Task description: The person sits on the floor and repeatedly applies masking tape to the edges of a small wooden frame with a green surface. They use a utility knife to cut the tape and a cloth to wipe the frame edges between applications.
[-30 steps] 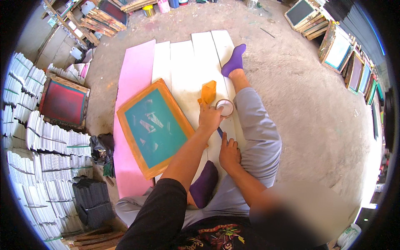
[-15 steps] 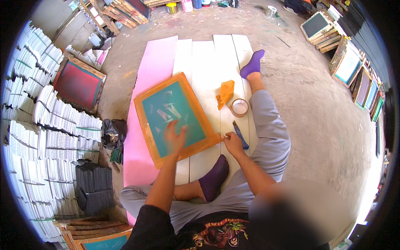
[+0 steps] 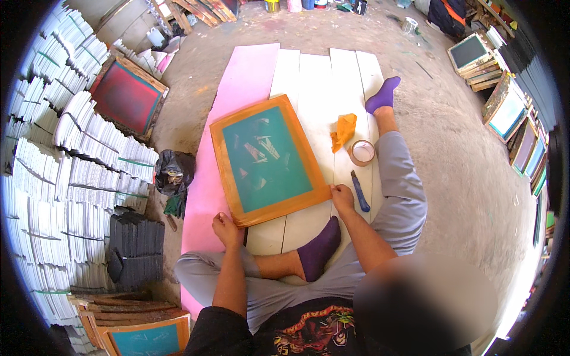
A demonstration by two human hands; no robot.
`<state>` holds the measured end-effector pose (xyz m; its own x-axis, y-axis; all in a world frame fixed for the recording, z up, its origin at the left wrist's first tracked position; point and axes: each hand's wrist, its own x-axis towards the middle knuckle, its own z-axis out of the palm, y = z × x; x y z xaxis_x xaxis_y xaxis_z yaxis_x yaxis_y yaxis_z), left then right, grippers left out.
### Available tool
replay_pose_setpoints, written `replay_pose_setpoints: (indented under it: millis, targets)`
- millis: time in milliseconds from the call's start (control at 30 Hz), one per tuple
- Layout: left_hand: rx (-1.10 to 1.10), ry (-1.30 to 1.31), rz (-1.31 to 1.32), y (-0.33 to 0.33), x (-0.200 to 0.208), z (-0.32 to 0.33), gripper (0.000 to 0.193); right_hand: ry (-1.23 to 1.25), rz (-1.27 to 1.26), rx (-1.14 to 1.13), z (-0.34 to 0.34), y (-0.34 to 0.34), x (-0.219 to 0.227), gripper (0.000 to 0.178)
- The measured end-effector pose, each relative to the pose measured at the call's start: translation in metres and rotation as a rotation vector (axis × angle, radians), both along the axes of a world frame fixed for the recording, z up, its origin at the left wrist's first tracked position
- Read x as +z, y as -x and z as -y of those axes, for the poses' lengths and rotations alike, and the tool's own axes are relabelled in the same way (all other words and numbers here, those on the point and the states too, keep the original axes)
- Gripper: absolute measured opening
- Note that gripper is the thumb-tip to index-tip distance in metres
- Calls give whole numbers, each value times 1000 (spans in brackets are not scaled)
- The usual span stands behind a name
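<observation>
A screen-printing frame (image 3: 279, 209) lies tilted on the boards in front of me. Orange-brown tape covers its border, and its teal mesh carries pale angular marks. My right hand (image 3: 343, 200) grips its near right corner, thumb on the border. Just outside the near left corner is my left hand (image 3: 227, 230), fingers curled together; anything in them is hidden. Right of the frame lie a crumpled orange piece (image 3: 344, 132), a roll of tape (image 3: 371, 152) and a blue utility knife (image 3: 360, 191).
White boards (image 3: 314, 77) and a pink sheet (image 3: 249, 71) lie beneath the frame. Bundled paper stacks (image 3: 53, 231) rise at left, near a black plastic bag (image 3: 174, 169). Other screens (image 3: 127, 95) lean around the floor. My legs (image 3: 395, 190) flank the work.
My left hand has come off the mesh, back to the near left corner. My right hand stays at the near right corner. The whole view has shifted slightly.
</observation>
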<state>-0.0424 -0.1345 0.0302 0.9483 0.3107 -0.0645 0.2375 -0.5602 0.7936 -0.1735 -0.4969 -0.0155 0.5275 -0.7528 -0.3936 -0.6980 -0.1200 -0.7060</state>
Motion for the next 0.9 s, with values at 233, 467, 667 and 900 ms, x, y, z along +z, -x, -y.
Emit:
replay_pose_setpoints:
  millis: [233, 467, 667, 900]
  targets:
    - [-97, 127, -112, 11, -28, -16, 48, 59, -135, -6, -7, -6, 14, 40]
    - [-110, 69, -171, 16, -7, -8, 49, 78, -202, -36, -15, -9, 47, 37]
    - [-147, 105, -134, 1, -80, -37, 48, 210, -164, -95, -24, -7, 50, 43]
    - [-52, 490, -76, 22, -5, 4, 55, 99, 244, -125, -5, 6, 23, 48]
